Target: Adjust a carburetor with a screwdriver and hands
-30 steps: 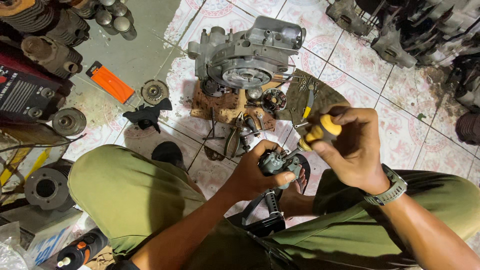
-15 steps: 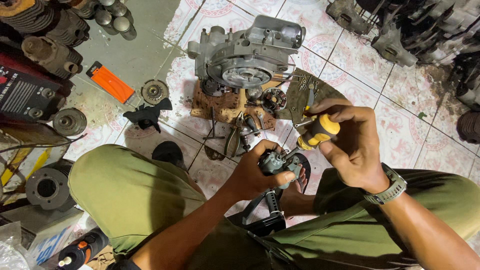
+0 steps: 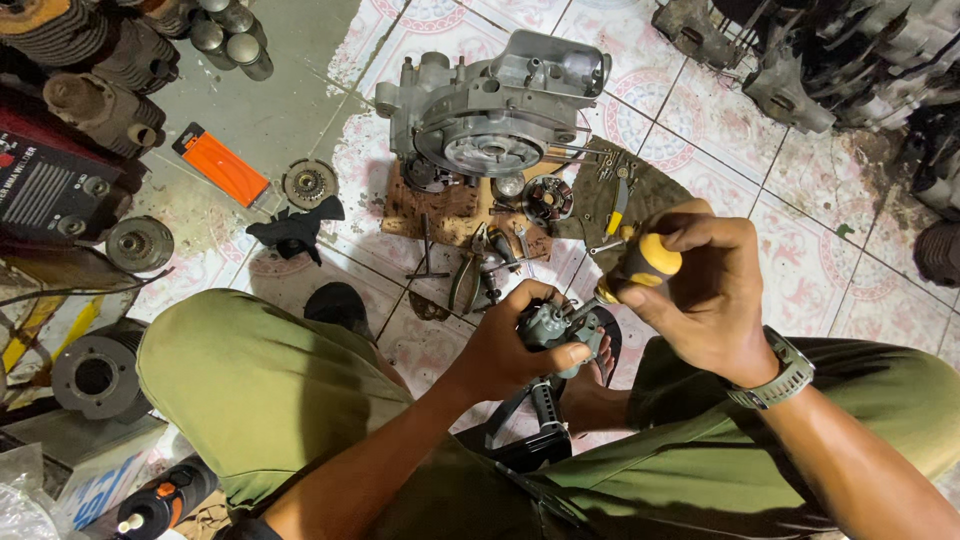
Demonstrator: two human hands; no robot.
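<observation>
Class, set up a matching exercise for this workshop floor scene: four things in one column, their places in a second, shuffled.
1. yellow-and-black screwdriver
2. small grey metal engine part
3. flat orange case
4. large grey engine casing

A. on bare concrete, upper left
B. in the right hand
C. on the tiled floor, top centre
D. in the left hand

Pairs: 1-B, 2-D, 3-A, 4-C

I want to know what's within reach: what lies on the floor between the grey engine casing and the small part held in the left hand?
In the head view: a brown mat with small parts, then pliers on the tiles.
</observation>
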